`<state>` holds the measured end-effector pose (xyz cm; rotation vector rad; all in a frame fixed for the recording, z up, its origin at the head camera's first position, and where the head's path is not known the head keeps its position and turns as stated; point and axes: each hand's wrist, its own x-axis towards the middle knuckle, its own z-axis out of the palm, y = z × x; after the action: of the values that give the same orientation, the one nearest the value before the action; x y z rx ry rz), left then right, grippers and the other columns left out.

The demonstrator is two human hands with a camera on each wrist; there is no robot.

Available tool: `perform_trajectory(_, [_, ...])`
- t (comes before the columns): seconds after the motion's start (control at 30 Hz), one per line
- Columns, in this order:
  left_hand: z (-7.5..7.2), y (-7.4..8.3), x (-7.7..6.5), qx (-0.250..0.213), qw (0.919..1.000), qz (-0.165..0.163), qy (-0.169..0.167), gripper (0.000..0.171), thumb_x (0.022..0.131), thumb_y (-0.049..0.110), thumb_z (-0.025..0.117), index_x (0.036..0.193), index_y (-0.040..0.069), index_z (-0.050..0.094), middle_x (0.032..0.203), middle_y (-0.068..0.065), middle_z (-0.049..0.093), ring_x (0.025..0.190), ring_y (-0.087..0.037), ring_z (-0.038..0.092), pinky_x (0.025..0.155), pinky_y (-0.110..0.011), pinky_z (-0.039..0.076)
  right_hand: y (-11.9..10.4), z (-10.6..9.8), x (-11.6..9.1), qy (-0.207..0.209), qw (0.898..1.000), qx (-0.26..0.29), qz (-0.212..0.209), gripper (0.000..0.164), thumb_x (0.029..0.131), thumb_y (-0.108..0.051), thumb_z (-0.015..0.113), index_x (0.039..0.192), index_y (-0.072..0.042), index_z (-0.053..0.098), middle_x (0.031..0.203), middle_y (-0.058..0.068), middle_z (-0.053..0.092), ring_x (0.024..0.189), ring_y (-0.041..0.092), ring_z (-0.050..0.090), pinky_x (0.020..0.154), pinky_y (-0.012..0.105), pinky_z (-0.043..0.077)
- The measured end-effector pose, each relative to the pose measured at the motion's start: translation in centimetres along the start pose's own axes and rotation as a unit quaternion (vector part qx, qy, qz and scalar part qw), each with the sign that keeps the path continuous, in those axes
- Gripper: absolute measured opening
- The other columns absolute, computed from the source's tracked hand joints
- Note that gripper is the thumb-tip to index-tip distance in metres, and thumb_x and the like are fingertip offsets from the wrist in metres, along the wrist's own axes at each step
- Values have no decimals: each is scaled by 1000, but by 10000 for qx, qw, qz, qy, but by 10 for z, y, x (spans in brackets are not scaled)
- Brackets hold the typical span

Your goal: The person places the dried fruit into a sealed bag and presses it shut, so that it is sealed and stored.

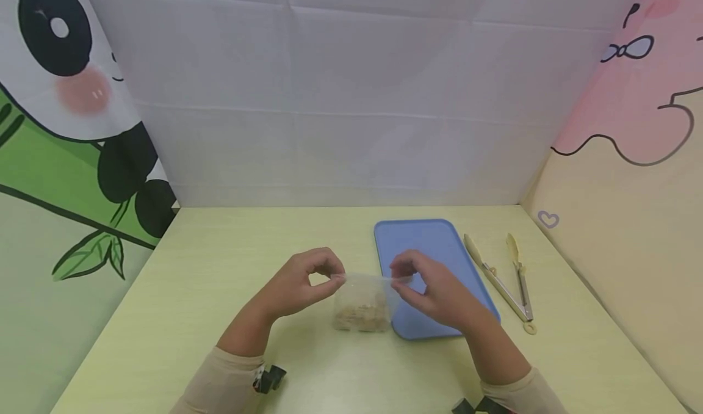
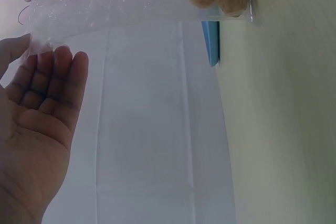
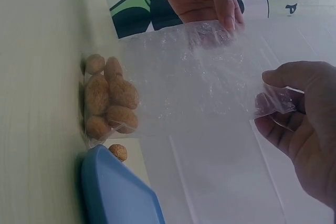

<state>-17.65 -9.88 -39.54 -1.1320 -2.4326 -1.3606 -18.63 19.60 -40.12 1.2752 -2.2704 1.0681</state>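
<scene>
A clear plastic bag (image 1: 357,289) stands upright on the table between the two hands, its bottom holding several brown, rough, nut-like lumps (image 3: 111,94). My left hand (image 1: 299,283) pinches the bag's top left corner between thumb and fingertips. At the opposite top corner, my right hand (image 1: 439,289) pinches the plastic the same way. The top edge is stretched between them. In the left wrist view the left palm (image 2: 39,124) faces the camera, the film caught at the fingertips. One walnut-like lump (image 3: 118,152) shows just beyond the bag near the tray's end.
A blue tray (image 1: 425,243) lies right of the bag, partly behind it and under the right hand. Further right are spread tongs (image 1: 508,292) with cream-coloured tips. A white sheet (image 1: 329,96) rises behind the table, with printed cloths on both sides.
</scene>
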Motion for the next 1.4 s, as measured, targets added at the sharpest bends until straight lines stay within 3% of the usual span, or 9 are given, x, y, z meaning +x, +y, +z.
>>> perform_trajectory(0.37, [2,0,2,286,9987,402,79,7,95,17,65,93,24,63,91,12,62,87,-7,61,79,-27,52,-5,0,2,47,9999,-114,90,31,88,-4,70,115,-8,56,97,-4,67,89,9,67,79,27,54])
perform_trajectory(0.7, [6,-5,4,330,9944,969,266,13,90,3,67,90,16,63,88,6,62,86,-9,59,76,-32,52,-3,6,2,290,9989,-246,-257,26,85,-1,71,105,-9,57,92,-5,65,83,7,60,74,25,52])
perform_trajectory(0.87, [8,-7,3,163,9967,789,102,14,93,6,64,89,18,59,87,8,59,86,-9,58,79,-31,52,-3,7,3,272,9990,-213,-283,24,85,-1,70,102,-9,56,92,-4,64,85,8,59,76,24,51])
perform_trajectory(1.03, [9,-6,4,54,9981,613,-16,10,95,12,62,92,21,59,90,6,62,89,-8,59,82,-29,51,-6,8,3,-17,9998,-152,-108,21,88,-4,68,106,-8,57,97,-4,63,91,8,62,81,25,53])
perform_trajectory(1.4, [12,-1,7,175,9937,1100,124,12,92,6,65,90,17,60,88,6,61,86,-9,59,78,-34,53,-10,11,4,4,9990,-358,-283,24,89,-3,69,110,-5,58,98,-2,64,91,10,64,81,25,53])
